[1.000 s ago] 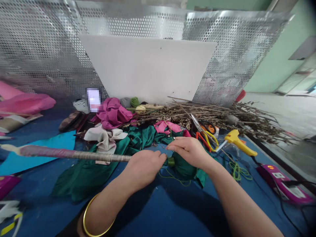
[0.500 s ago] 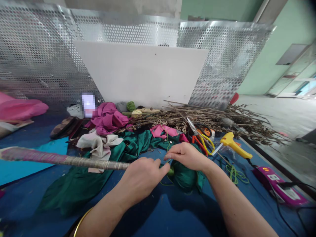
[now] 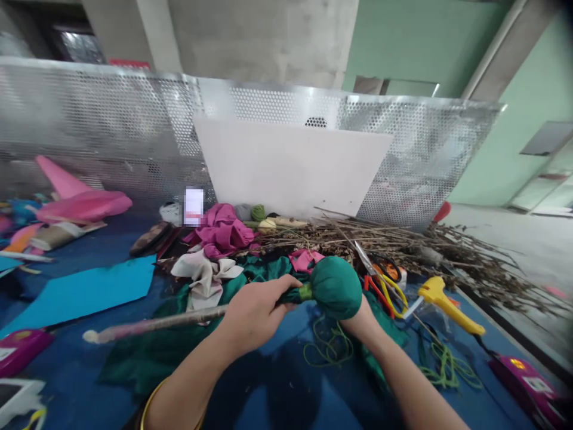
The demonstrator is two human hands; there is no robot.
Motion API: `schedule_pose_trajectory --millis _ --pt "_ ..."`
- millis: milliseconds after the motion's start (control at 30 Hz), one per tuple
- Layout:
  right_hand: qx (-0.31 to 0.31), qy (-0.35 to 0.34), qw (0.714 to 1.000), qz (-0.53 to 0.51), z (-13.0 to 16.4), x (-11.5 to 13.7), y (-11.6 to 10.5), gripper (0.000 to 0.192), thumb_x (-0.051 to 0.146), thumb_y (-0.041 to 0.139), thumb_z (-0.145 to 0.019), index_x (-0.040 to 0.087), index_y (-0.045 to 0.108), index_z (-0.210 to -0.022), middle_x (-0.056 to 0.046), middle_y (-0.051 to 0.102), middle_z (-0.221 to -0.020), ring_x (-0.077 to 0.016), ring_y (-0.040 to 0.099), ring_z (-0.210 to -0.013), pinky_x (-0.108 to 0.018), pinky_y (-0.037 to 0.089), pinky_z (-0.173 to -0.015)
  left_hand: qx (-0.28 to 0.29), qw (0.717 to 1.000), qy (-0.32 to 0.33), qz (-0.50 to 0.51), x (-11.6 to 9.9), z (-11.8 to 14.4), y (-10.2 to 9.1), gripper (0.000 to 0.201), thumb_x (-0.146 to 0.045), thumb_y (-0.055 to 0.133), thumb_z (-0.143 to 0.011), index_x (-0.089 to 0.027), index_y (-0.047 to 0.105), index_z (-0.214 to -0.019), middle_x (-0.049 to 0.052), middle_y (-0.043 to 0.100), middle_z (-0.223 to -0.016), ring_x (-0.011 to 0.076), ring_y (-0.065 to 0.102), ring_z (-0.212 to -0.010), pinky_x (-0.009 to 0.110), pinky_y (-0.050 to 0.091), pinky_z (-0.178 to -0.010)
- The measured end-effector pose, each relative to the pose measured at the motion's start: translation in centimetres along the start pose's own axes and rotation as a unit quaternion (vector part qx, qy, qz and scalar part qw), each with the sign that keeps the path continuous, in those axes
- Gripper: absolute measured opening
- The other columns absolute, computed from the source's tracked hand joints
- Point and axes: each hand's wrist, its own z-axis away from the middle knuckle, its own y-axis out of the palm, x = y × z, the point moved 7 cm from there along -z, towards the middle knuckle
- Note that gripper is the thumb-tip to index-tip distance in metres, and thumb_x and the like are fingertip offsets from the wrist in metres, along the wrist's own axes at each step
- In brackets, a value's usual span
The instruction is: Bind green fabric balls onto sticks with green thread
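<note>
We keep our left hand closed around the long thread-wrapped stick, right where it meets the neck of the round green fabric ball, lifted above the blue table. Our right hand cups the ball from behind; how its fingers lie is hidden. To do this well, we pinch the gathered cloth tight at the neck and keep the loose green cord clear.

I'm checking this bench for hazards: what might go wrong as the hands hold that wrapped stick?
The green cord hanging loose under the green fabric ball may snag. The stick held by the left hand reaches over clutter and might sweep it. The scissors lie open near the right hand.
</note>
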Motion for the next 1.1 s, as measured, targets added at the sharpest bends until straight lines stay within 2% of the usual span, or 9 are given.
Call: schedule_pose_trajectory --millis 233,367,467,567,667,767,867,967,1100 --pt "0.073 0.012 0.984 -0.163 2.8 2.5 5.6 0.029 0.048 0.058 -0.086 0.02 0.065 -0.092 -0.007 0.069 -0.085 -0.0224 0.067 -0.08 -0.034 0.054 -0.072 -0.036 0.999 -0.007 0.034 0.1 0.4 -0.5 0.03 -0.027 0.055 -0.087 -0.031 0.055 -0.117 -0.004 0.072 -0.102 0.0206 0.067 -0.092 0.026 0.044 -0.07" --pt "0.006 -0.03 0.998 0.048 4.2 3.9 4.9 0.026 0.032 0.047 -0.093 0.019 0.062 -0.075 -0.002 0.057 -0.059 -0.0171 0.057 -0.054 -0.029 0.048 -0.054 -0.053 0.998 -0.022 0.022 0.7 0.3 -0.7 0.026 -0.029 0.053 -0.088 -0.029 0.054 -0.114 -0.003 0.072 -0.095 0.0204 0.068 -0.086 0.025 0.044 -0.067" --pt "-0.073 -0.18 0.962 0.193 5.6 7.0 3.8 0.018 0.019 0.049 -0.09 0.021 0.065 -0.081 -0.009 0.062 -0.082 -0.0214 0.062 -0.075 -0.032 0.051 -0.066 -0.053 0.998 -0.035 0.001 1.1 0.1 -0.6 0.025 -0.029 0.049 -0.09 -0.028 0.054 -0.114 -0.002 0.072 -0.094 0.0207 0.068 -0.086 0.025 0.044 -0.067" --pt "-0.025 -0.268 0.957 0.107 6.2 8.7 4.3 0.018 0.019 0.049 -0.091 0.022 0.064 -0.082 -0.011 0.062 -0.099 -0.0272 0.059 -0.105 -0.039 0.052 -0.084 -0.026 0.999 -0.023 -0.007 0.9 0.0 0.3 0.027 -0.026 0.046 -0.089 -0.028 0.054 -0.115 0.0 0.072 -0.098 0.021 0.068 -0.091 0.026 0.046 -0.071" --pt "0.049 -0.143 0.979 -0.134 5.0 7.6 5.0 0.032 0.032 0.038 -0.097 0.021 0.058 -0.074 -0.009 0.063 -0.086 -0.0245 0.063 -0.094 -0.037 0.055 -0.074 0.001 1.0 -0.009 -0.008 0.4 -0.2 1.5 0.033 -0.02 0.048 -0.085 -0.029 0.054 -0.116 0.0 0.072 -0.095 0.0206 0.068 -0.089 0.025 0.048 -0.069" --pt "0.019 0.012 0.954 -0.297 4.5 5.5 5.4 0.043 0.042 0.032 -0.099 0.021 0.047 -0.065 -0.001 0.047 -0.062 -0.0142 0.051 -0.052 -0.022 0.041 -0.039 -0.005 1.0 -0.004 -0.018 0.0 -0.3 2.2 0.031 -0.021 0.05 -0.085 -0.028 0.054 -0.114 0.0 0.073 -0.097 0.022 0.069 -0.09 0.027 0.049 -0.071" --pt "-0.031 0.03 0.978 -0.206 5.1 5.0 5.0 0.043 0.041 0.04 -0.097 0.02 0.044 -0.06 0.004 0.037 -0.055 -0.0099 0.034 -0.044 -0.021 0.028 -0.038 -0.019 1.0 0.01 -0.02 -0.3 -0.4 2.7 0.027 -0.025 0.051 -0.087 -0.027 0.054 -0.114 0.001 0.072 -0.099 0.0232 0.069 -0.09 0.029 0.05 -0.073" --pt "-0.065 -0.037 0.997 -0.031 6.1 6.2 4.5 0.041 0.034 0.041 -0.098 0.02 0.045 -0.059 0.003 0.04 -0.053 -0.011 0.04 -0.048 -0.023 0.032 -0.046 -0.028 0.999 0.018 -0.021 -0.4 -0.4 3.1 0.027 -0.026 0.05 -0.088 -0.026 0.056 -0.115 0.002 0.072 -0.1 0.0235 0.069 -0.09 0.029 0.051 -0.073" --pt "-0.069 -0.114 0.988 0.082 6.9 7.8 4.9 0.036 0.024 0.038 -0.098 0.02 0.044 -0.062 0.003 0.044 -0.054 -0.0106 0.044 -0.048 -0.024 0.034 -0.049 -0.029 0.999 0.008 -0.021 -0.2 -0.4 3.4 0.025 -0.031 0.049 -0.09 -0.025 0.057 -0.112 0.004 0.071 -0.098 0.0242 0.068 -0.09 0.03 0.051 -0.073"
